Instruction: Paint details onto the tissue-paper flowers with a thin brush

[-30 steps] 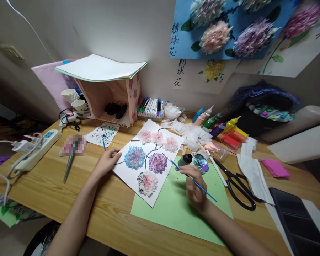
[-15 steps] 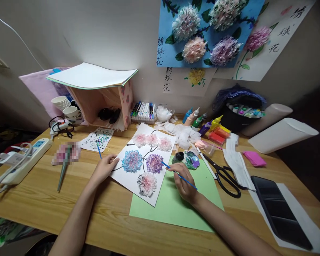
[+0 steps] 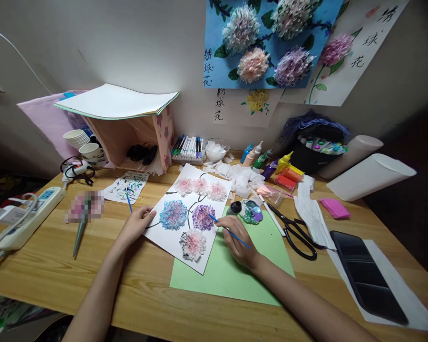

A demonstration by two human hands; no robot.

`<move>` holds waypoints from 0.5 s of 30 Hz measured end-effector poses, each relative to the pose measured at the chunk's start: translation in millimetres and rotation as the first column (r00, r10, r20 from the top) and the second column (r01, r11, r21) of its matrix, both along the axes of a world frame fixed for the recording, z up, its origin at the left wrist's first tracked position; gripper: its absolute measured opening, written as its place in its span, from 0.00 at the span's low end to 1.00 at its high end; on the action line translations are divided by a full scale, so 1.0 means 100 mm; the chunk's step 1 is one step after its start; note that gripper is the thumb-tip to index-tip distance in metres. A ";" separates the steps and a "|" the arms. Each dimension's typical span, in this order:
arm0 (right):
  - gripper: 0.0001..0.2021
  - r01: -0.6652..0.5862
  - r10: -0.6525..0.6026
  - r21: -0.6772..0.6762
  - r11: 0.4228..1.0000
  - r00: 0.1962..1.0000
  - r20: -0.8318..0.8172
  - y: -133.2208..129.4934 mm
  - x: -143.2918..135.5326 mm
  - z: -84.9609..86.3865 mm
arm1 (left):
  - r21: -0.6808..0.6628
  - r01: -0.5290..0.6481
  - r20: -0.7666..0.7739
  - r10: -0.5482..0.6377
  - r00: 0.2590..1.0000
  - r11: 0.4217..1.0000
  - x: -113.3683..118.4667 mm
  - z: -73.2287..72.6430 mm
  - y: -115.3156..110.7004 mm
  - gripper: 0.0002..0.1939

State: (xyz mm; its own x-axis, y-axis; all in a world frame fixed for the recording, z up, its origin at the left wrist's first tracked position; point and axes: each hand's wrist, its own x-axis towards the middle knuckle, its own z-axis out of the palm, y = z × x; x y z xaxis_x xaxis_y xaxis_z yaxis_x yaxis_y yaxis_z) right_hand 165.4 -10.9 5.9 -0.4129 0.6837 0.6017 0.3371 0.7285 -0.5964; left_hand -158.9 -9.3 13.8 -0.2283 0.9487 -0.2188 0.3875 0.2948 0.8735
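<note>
A white sheet (image 3: pixel 164 237) with raised paper flowers in pink, blue and purple lies tilted on the desk, partly over a green sheet (image 3: pixel 228 280). My left hand (image 3: pixel 137 223) grips the white sheet's left edge, thumb on top. In my right hand (image 3: pixel 238 240) is a thin blue brush (image 3: pixel 235 235), its tip at the purple flower (image 3: pixel 202 217). Just beyond that hand stand a small dark bottle (image 3: pixel 234 207) and a flower-shaped palette (image 3: pixel 251 212) smeared with green and purple paint.
Black scissors (image 3: pixel 299 241), a white pen (image 3: pixel 274 220) and a phone (image 3: pixel 369 278) lie to the right. Paint bottles (image 3: pixel 270 168), tissue pieces (image 3: pixel 240 178) and markers (image 3: pixel 188 148) are at the back. On the left are a power strip (image 3: pixel 32 218) and a paint-marked paper (image 3: pixel 135 183).
The whole view has shifted slightly, so things appear a little further left. The brush tip and my right hand have moved slightly left over the purple flower. My left hand keeps its hold.
</note>
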 end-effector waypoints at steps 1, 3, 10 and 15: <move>0.12 -0.003 0.003 0.005 1.000 1.000 -0.004 0.00 0.00 0.00 | -0.001 0.001 0.001 -0.001 1.000 1.000 0.00 0.00 0.00 0.25; 0.12 -0.005 0.005 0.014 1.000 1.000 -0.005 0.00 0.00 0.00 | -0.008 0.004 0.006 -0.004 1.000 1.000 0.00 0.01 0.00 0.25; 0.11 0.145 -0.140 0.089 0.985 0.988 -0.059 -0.02 0.09 -0.03 | 0.013 -0.016 0.009 0.016 1.000 1.000 0.03 0.03 0.00 0.23; 0.10 0.152 -0.151 0.104 0.983 0.988 -0.016 -0.01 0.08 -0.04 | 0.005 -0.028 0.049 0.028 0.998 1.000 0.09 0.11 -0.01 0.22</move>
State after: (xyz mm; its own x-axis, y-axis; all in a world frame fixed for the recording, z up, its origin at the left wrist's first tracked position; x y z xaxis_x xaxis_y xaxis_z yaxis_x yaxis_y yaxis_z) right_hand 173.2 -12.1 2.2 -0.3040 0.6709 0.6764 0.4435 0.7280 -0.5228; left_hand -150.1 -10.0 24.6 -0.2438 0.9434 -0.2249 0.3357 0.2997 0.8931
